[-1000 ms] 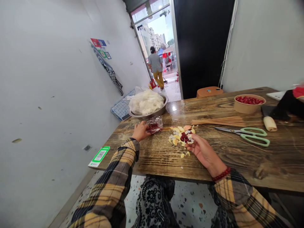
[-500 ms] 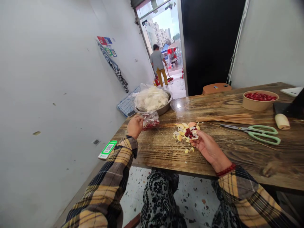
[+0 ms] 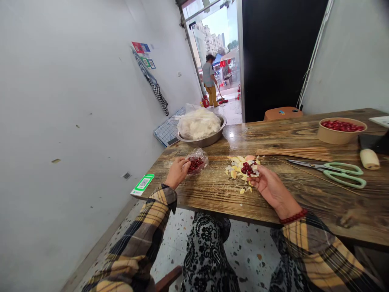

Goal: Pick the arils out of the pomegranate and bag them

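Note:
My left hand (image 3: pixel 177 173) is at the near left side of a clear plastic bag (image 3: pixel 201 154), its fingers closed at the bag's edge. Dark red pomegranate seeds (image 3: pixel 196 164) lie in that bag on the table. In my right hand (image 3: pixel 270 188) is a chunk of pomegranate (image 3: pixel 248 168), its red seeds facing left and pale pith showing around them. Thumb and fingers grip the chunk from the right. Under and behind it spreads a heap of yellowish peel scraps (image 3: pixel 233 173).
A steel basin (image 3: pixel 209 141) holds a plastic-wrapped white mass. To the right lie wooden skewers (image 3: pixel 298 153), green-handled scissors (image 3: pixel 343 168) and a paper bowl (image 3: pixel 337 136) of red seeds. A QR-code card (image 3: pixel 142 184) sits at the left edge. Someone sweeps by the doorway (image 3: pixel 209 77).
My left hand has shifted slightly; the bag's raised edge has dropped, and the bag now rests rounder with its seeds showing. My right hand keeps the pomegranate chunk. The sweeping person has turned.

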`<action>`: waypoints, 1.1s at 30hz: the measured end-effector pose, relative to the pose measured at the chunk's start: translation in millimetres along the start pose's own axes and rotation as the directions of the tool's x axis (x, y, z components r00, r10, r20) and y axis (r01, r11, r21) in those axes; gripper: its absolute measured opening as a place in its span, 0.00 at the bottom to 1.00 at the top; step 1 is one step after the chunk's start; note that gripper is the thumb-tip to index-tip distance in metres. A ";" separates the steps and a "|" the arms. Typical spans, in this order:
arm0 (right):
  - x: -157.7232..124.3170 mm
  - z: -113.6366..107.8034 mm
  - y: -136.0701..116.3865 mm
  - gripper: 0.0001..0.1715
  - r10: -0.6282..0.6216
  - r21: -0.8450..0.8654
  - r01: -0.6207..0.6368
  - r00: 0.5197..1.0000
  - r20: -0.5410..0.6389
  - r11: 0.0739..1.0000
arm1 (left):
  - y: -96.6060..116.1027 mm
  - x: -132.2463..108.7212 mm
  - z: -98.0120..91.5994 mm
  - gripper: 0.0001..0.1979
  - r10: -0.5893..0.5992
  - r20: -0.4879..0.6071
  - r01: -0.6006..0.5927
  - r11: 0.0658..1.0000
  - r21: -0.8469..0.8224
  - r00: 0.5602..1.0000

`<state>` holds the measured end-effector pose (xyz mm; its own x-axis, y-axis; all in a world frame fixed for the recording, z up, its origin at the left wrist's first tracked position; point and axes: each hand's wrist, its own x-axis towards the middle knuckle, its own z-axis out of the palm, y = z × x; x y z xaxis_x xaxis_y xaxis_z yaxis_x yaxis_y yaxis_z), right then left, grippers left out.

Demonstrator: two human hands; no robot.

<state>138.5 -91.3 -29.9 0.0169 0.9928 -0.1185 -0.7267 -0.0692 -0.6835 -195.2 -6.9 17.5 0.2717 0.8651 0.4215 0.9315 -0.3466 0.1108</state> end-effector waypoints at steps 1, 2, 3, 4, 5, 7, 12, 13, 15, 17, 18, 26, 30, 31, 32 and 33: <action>0.1 -0.5 0.0 0.11 -0.001 0.000 0.001 1.000 -0.001 1.000 | 0.5 -1.8 -0.1 0.16 -0.009 -0.004 0.009 1.000 -0.005 1.000; 0.1 -0.9 0.0 0.11 -0.002 -0.002 0.002 1.000 -0.002 1.000 | 1.3 -3.5 0.1 0.16 -0.017 -0.010 0.017 1.000 0.000 1.000; 0.1 -1.1 -0.1 0.11 -0.004 -0.004 0.004 1.000 -0.004 1.000 | 2.5 -5.3 0.3 0.15 -0.027 -0.020 0.027 1.000 0.016 0.999; 0.1 -1.1 -0.3 0.10 -0.006 -0.005 0.006 1.000 -0.006 1.000 | 4.3 -6.9 0.2 0.16 -0.038 -0.031 0.039 0.999 0.036 0.999; 0.3 -0.9 -0.4 0.10 -0.005 -0.004 0.005 1.000 -0.004 1.000 | 7.0 -8.3 -0.4 0.18 -0.047 -0.042 0.049 0.997 0.056 0.998; 1.2 -0.4 -0.6 0.10 0.000 0.000 0.000 1.000 0.008 1.000 | 15.7 -10.0 -4.0 0.19 -0.057 -0.085 0.063 0.995 0.073 0.995; 3.2 3.4 -1.8 0.12 -0.004 0.021 0.003 1.000 0.028 1.000 | 64.2 -5.9 -15.4 0.11 -0.044 -0.255 -0.022 0.968 -0.251 0.966; 3.4 4.9 -2.3 0.12 -0.004 0.040 0.002 0.999 0.037 0.999 | 77.2 -3.9 -14.4 0.11 -0.045 -0.214 -0.036 0.931 -0.362 0.976; 4.6 7.7 -3.4 0.14 -0.017 0.033 0.016 0.999 0.030 0.999 | 103.4 1.1 -6.9 0.12 -0.073 -0.104 0.002 0.828 -0.560 0.992; 7.8 9.6 -4.4 0.17 -0.045 0.025 0.044 0.999 0.022 0.999 | 127.7 7.5 6.1 0.14 -0.119 0.039 0.111 0.687 -0.718 0.992; 9.7 10.0 -4.8 0.18 -0.065 0.019 0.064 0.998 0.013 0.998 | 138.6 11.1 13.4 0.15 -0.115 0.122 0.167 0.584 -0.794 0.986; 10.3 12.6 -6.6 0.16 -0.130 0.035 0.128 0.991 0.039 0.991 | 181.7 26.1 52.1 0.19 -0.062 0.465 0.457 -0.109 -0.883 0.883; -1.0 15.3 -10.1 0.14 -0.083 -0.037 0.085 0.995 0.046 0.996 | 181.1 13.5 53.3 0.17 -0.036 0.547 0.518 -0.273 -0.810 0.836; -3.5 15.3 -11.6 0.15 -0.078 -0.064 0.081 0.996 0.039 0.995 | 181.2 10.1 52.0 0.17 -0.018 0.550 0.522 -0.290 -0.802 0.835; -5.4 15.1 -12.9 0.14 -0.071 -0.089 0.074 0.997 0.039 0.993 | 181.4 7.2 50.3 0.16 -0.003 0.550 0.524 -0.301 -0.797 0.835; -6.6 14.6 -14.1 0.15 -0.067 -0.109 0.071 0.997 0.039 0.991 | 181.8 4.9 48.5 0.16 0.001 0.550 0.523 -0.310 -0.794 0.835</action>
<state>138.5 -95.4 -9.0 0.0388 0.9983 -0.0441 -0.6442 -0.0087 -0.7648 -12.8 -48.1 -3.9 0.3607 0.9217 -0.1425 -0.3389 0.2718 0.9007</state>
